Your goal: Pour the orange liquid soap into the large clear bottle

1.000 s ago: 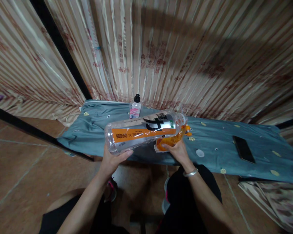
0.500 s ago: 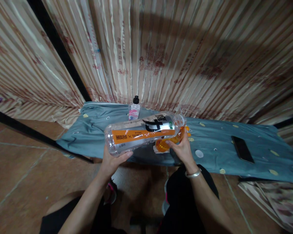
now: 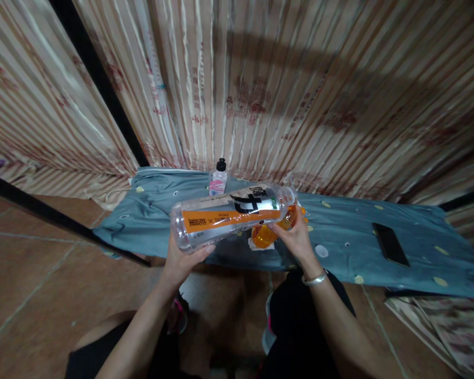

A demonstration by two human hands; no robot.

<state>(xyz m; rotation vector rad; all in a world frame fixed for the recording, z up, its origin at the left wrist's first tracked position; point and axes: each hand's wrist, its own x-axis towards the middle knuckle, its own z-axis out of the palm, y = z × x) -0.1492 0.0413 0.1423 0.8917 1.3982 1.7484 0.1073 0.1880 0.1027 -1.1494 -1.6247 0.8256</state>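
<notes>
Large bottle [image 3: 229, 217]: formed of clear, glossy plastic, cylindrical, wrapped in a silver-and-orange label; held mid-frame above the counter [image 3: 347, 223].
Long axis: tilted slightly upward to the right; base turned left, neck pointed right.
Orange bottle [image 3: 264, 237]: made of translucent material, slanted up rightward, partly hidden below the large bottle's neck.
Left hand [image 3: 184, 260]: wrapped around the large bottle's base.
Right hand [image 3: 296, 238]: curled around the orange bottle.
Counter cover: blue-green, wrinkled cloth; a black-capped bottle [image 3: 218, 182] was stood centrally, a flat phone [image 3: 391, 243] laid at right.
Curtain [image 3: 253, 95]: striped, pleated, hung across the upper frame.
</notes>
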